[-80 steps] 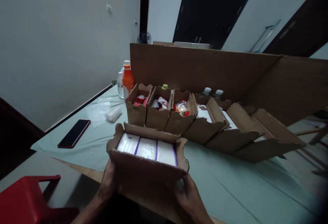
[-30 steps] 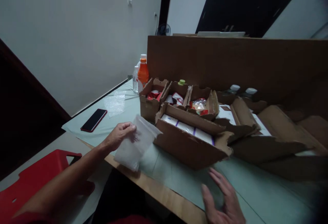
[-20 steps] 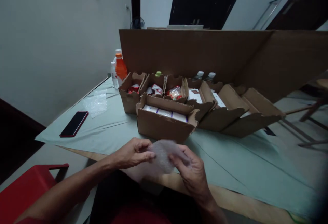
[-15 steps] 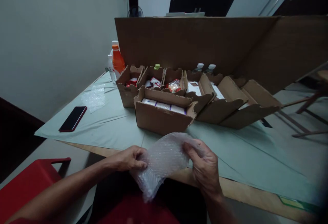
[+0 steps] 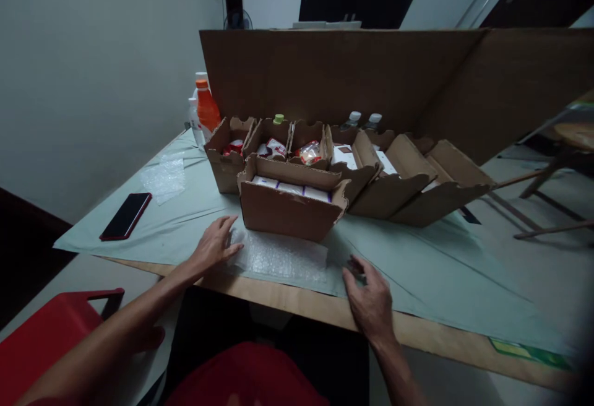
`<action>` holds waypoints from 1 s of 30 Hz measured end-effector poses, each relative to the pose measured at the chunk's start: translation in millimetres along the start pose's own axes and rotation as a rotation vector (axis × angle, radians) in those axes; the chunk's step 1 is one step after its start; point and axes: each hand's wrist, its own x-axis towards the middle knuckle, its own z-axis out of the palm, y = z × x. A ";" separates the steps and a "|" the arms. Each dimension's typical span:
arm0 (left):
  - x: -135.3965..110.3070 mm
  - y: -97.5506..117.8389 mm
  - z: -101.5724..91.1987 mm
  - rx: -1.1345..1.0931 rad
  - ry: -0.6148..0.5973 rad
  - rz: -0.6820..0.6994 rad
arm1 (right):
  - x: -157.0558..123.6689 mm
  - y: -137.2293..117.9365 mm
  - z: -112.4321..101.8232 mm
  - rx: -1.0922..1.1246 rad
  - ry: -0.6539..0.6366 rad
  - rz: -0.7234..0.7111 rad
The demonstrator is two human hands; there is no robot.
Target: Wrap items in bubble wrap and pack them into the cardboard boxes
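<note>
left hand (image 5: pixel 217 246), right hand (image 5: pixel 370 294) both released, so free | wrap (image 5: pixel 283 259) now out of grip, flat on surface (image 5: pixel 445 282) between them | box (image 5: pixel 288 213) just beyond hands, untouched

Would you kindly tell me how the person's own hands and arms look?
The left hand and right hand are ungloved, with no rings or watch visible. The forearms are bare, and a sliver of dark red sleeve shows at the bottom left.

The bubble wrap (image 5: pixel 283 260) was held up before; now it lies flat by the table's front edge (image 5: pixel 431 333). The left hand (image 5: pixel 214 245) and right hand (image 5: pixel 370 298) have loosened.
</note>
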 end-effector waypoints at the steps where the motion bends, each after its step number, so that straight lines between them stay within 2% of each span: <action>1: -5.5 -1.2 0.9 0.092 0.069 0.064 | -1.0 0.5 -5.0 -0.065 0.045 -0.066; 3: -14.1 0.5 3.1 0.275 0.172 0.217 | -1.7 -11.3 -8.3 -0.131 0.061 -0.223; 4: -16.5 3.0 5.4 0.342 0.184 0.282 | -1.6 -23.2 -4.6 -0.122 0.022 -0.297; 6: -17.7 8.9 12.9 0.407 0.114 0.350 | -1.0 -53.5 13.8 -0.088 -0.136 -0.430; 9: -15.8 12.7 24.0 0.435 -0.066 0.317 | 0.2 -89.3 50.6 -0.135 -0.417 -0.533; 11: -16.7 8.3 24.2 0.424 -0.141 0.283 | 0.4 -89.8 63.7 -0.185 -0.523 -0.546; 12: -18.2 4.4 21.4 0.392 -0.166 0.277 | 0.4 -82.1 64.0 -0.196 -0.533 -0.546; 14: -21.9 -4.2 12.0 0.268 -0.199 0.273 | 1.0 -56.9 52.6 -0.188 -0.468 -0.522; 16: -22.5 -10.0 1.8 0.109 -0.169 0.246 | 4.8 -31.4 31.7 -0.163 -0.319 -0.448; 18: -15.0 -9.7 -4.7 0.014 -0.059 0.183 | 13.4 -18.1 12.7 -0.136 -0.165 -0.365; 20: 1.1 -2.8 -5.1 -0.031 0.058 0.116 | 27.1 -20.0 4.4 -0.104 -0.065 -0.297; 22: 20.8 8.3 0.4 -0.084 0.118 0.074 | 44.2 -31.6 8.1 -0.055 -0.062 -0.228; 25: 42.2 23.3 14.9 -0.163 0.115 0.068 | 69.7 -50.7 25.3 0.056 -0.184 -0.105; 27: 47.5 27.5 25.2 -0.197 0.111 0.072 | 82.6 -57.9 36.7 0.122 -0.228 -0.051; 30: 48.9 24.5 36.6 -0.206 0.154 0.060 | 93.9 -59.2 47.9 0.181 -0.208 -0.029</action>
